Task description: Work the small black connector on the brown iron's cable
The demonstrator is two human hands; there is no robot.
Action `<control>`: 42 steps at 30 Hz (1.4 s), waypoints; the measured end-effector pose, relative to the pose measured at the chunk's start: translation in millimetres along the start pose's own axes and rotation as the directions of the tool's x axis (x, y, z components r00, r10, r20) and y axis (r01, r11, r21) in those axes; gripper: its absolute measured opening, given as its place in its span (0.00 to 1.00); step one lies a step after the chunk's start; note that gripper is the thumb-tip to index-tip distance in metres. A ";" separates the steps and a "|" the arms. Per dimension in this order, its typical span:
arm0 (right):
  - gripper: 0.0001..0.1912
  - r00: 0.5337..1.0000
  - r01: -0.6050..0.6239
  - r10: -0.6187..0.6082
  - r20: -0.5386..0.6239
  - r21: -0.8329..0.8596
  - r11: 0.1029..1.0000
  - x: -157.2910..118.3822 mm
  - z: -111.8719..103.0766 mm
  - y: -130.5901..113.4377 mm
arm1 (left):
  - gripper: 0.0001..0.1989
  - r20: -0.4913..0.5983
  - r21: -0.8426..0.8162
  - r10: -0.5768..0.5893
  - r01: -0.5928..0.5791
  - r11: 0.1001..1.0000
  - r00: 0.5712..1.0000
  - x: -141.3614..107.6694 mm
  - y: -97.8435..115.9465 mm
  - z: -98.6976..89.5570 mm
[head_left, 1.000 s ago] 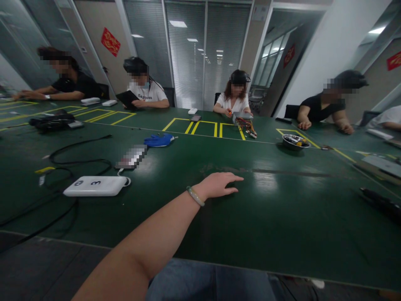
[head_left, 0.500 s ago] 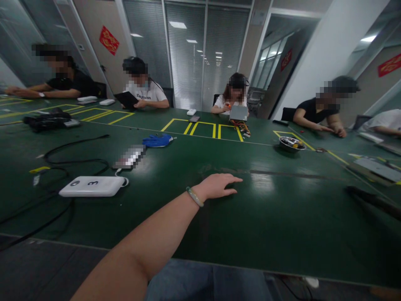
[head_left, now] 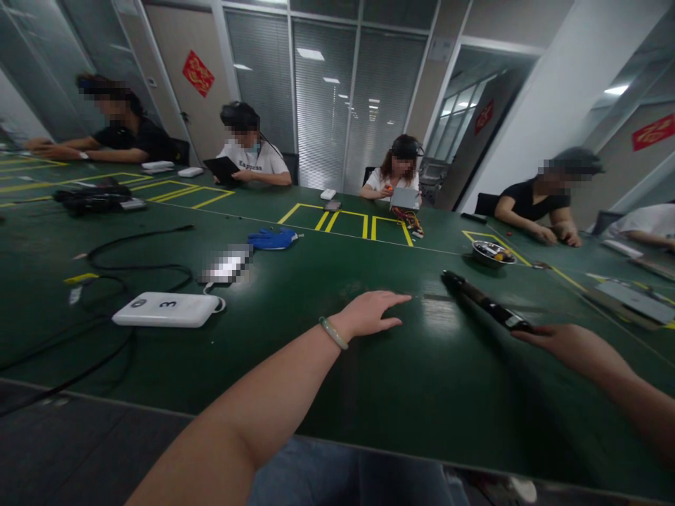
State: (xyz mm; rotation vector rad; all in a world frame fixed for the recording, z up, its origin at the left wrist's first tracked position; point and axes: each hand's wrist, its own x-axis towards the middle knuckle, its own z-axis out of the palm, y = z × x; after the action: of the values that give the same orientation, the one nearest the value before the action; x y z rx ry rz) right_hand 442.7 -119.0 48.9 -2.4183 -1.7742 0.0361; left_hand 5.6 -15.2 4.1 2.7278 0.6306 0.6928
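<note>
My left hand (head_left: 372,313) is stretched out over the green table (head_left: 422,393), thumb and fingers apart, with nothing in it; a bangle (head_left: 333,333) circles the wrist. From the right edge reaches my right hand (head_left: 572,346), its fingers closed round the near end of a long black stick-like object (head_left: 482,301), perhaps a folded tripod. That object points away to the left, its far end a little to the right of my left fingertips. Whether it touches the tabletop I cannot tell.
To the left lie a white power bank (head_left: 163,310), a phone (head_left: 229,266), a blue glove (head_left: 273,239) and black cables (head_left: 131,263). A metal bowl (head_left: 493,254) of small parts stands at the right. Several people sit across the table, one holding a grey metal box (head_left: 405,198).
My right hand has come into view at the right, holding the black stick-like object, which has moved left over the table. My left hand stays outstretched; the view has shifted slightly.
</note>
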 end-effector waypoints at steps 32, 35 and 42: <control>0.19 0.766 0.128 -0.448 0.461 0.574 0.809 2.7 54.4 -154.6 | 0.23 -0.019 0.204 -0.065 0.068 0.977 0.998 6.0 -9.9 2.6; 0.16 0.786 0.180 -0.440 0.434 0.520 0.835 0.8 52.4 -158.9 | 0.20 -0.013 0.209 -0.049 0.051 0.977 0.999 7.5 -6.4 4.6; 0.12 0.934 0.176 -0.335 0.125 0.654 0.736 2.3 60.0 -169.4 | 0.14 0.035 0.227 -0.044 0.035 0.973 0.998 10.3 0.5 4.4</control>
State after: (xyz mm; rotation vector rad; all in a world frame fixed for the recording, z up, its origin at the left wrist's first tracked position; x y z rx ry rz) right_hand 276.7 -61.1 11.5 -1.7168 -1.7821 0.7944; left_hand 16.1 -11.4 4.5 2.9192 0.7969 0.5878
